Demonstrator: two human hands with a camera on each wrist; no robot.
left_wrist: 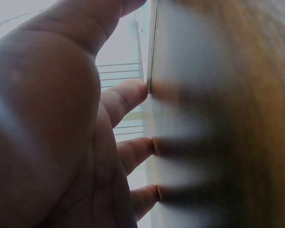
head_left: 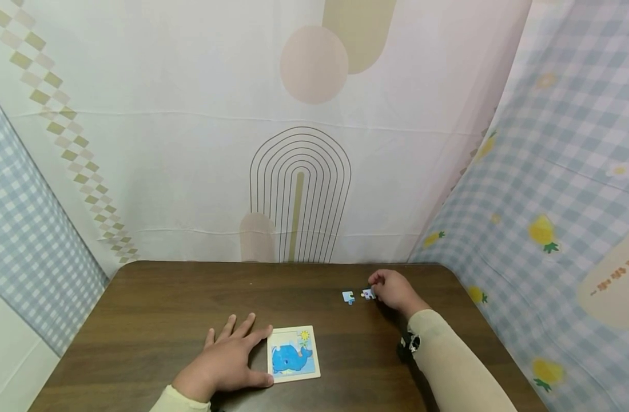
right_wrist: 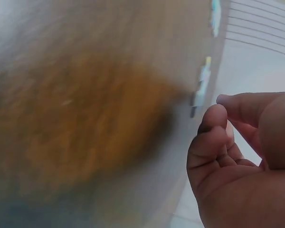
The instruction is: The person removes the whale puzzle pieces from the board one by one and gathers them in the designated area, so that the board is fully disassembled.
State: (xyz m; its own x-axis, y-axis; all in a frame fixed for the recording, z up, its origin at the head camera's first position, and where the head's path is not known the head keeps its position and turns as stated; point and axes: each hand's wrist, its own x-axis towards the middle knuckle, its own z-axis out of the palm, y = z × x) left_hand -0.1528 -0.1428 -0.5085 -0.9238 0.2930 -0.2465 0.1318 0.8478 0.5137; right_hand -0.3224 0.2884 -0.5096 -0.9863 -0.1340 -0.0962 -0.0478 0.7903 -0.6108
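Observation:
My left hand (head_left: 227, 360) lies spread on the table, its thumb and index finger touching the left edge of a framed jigsaw puzzle (head_left: 317, 355) with a blue whale and a yellow flower. In the left wrist view, straight fingertips (left_wrist: 133, 92) meet the tabletop and the frame's edge. Far to the right, my right hand (head_left: 394, 290) hovers low with loosely curled fingers. Its fingertips are right beside a light-coloured jigsaw piece (head_left: 367, 294) on the table; the right wrist view shows this piece (right_wrist: 203, 83) just apart from them. Another jigsaw piece (head_left: 348, 297) lies to its left.
The brown wooden table (head_left: 180, 297) has rounded far corners. A pale patterned cloth (head_left: 191, 171) hangs behind it. Blue checked cloths hang at both sides, the right cloth (head_left: 505, 246) close along the table's edge. A dark strap with a device (head_left: 409, 342) circles the right wrist.

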